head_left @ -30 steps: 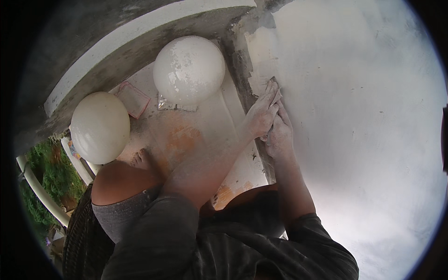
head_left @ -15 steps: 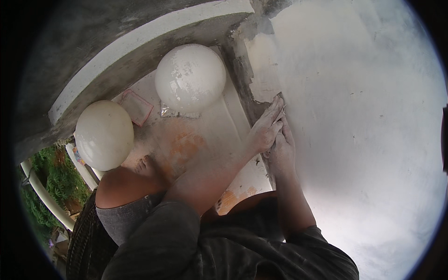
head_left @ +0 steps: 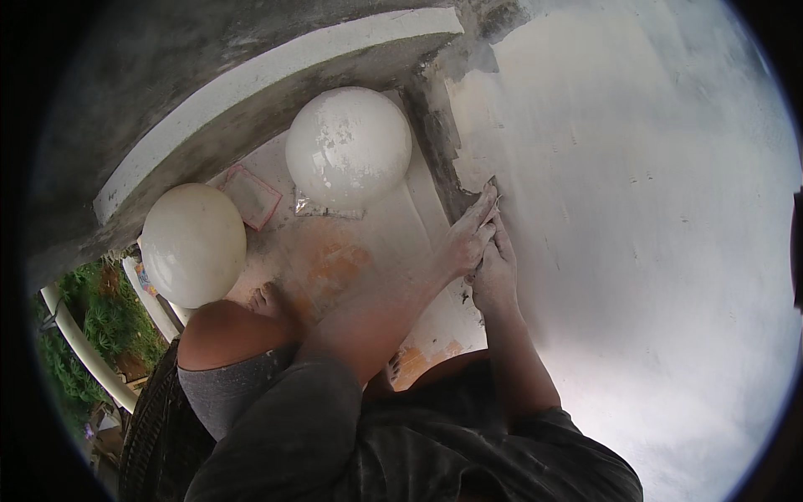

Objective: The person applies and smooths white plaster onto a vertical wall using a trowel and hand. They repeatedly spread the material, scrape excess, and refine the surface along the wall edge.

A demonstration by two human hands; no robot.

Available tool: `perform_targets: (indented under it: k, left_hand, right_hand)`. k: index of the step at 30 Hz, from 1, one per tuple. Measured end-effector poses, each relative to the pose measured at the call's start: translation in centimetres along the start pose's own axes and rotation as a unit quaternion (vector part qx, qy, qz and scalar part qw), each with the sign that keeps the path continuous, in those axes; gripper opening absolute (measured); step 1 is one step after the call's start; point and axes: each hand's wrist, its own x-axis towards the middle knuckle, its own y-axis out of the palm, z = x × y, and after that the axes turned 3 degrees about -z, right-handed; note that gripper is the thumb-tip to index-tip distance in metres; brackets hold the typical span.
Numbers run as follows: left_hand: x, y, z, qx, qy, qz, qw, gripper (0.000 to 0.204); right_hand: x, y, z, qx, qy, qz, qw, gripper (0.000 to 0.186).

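My left hand (head_left: 468, 241) and my right hand (head_left: 497, 274) are together at the wall, both dusted white. The left one's fingers point away from me, pressed together along the tool, and the right one's fingers meet them from the near side. Between them they grip a putty knife (head_left: 492, 181), mostly covered by the hands; a dark corner of its blade shows past the left fingertips. It lies against the white-coated wall (head_left: 619, 243), close to the ragged edge where the coat gives way to a bare grey strip (head_left: 442, 138).
Two white, round-topped objects stand to the left: one farther off (head_left: 349, 149), one by my knee (head_left: 193, 245). A red-edged clear packet (head_left: 252, 197) lies on the stained floor (head_left: 335, 259). Behind rises a curved ledge (head_left: 251, 77); a pale rail (head_left: 88, 347) and plants are far left.
Both hands have slid a little left and nearer to me along the wall, with the putty knife still between them. The whole view has shifted slightly.
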Motion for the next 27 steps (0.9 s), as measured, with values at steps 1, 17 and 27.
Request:
perform_targets:
  k: [1, 17, 27]
  left_hand:
    - [0.0, -0.1, 0.4, 0.022, 0.024, -0.016, 0.999, 0.067]
    - [-0.6, -0.9, 4.2, -0.157, -0.091, -0.075, 0.980, 0.063]
    - [0.4, -3.3, 5.2, 0.000, -0.067, -0.056, 0.996, 0.059]
  right_hand:
    - [0.0, 0.1, 0.0, -0.003, 0.007, -0.004, 1.000, 0.057]
    - [2.8, 0.0, -2.6, -0.054, 0.083, 0.021, 0.995, 0.059]
    - [5.7, 1.1, -6.3, -0.008, 0.089, -0.009, 0.996, 0.056]
